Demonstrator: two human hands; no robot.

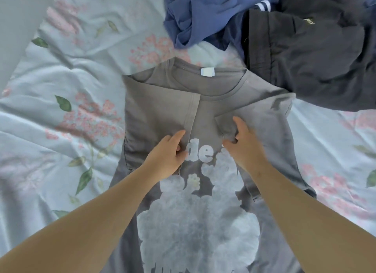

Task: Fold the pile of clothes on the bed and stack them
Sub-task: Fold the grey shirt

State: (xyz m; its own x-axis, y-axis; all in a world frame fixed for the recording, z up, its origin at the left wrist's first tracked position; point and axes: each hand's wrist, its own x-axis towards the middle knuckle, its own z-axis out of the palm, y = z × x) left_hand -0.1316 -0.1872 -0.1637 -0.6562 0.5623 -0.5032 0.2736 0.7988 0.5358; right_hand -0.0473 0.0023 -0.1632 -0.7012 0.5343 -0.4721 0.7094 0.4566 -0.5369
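A grey T-shirt [207, 108] with a pale flower print lies face up on the bed, collar pointing away from me. Both its sleeves are folded inward over the chest. My left hand [166, 156] pinches the hem of the left sleeve near the print's letters. My right hand [242, 142] pinches the edge of the right sleeve, thumb on top and fingers curled under the cloth. The shirt's lower part runs out of view at the bottom.
A heap of unfolded clothes lies at the top right: a blue garment [203, 14] and a dark grey one [309, 59] that overlaps the shirt's right shoulder. The light blue floral bedsheet [67, 114] spreads to the left and right, with the bed's edge at top left.
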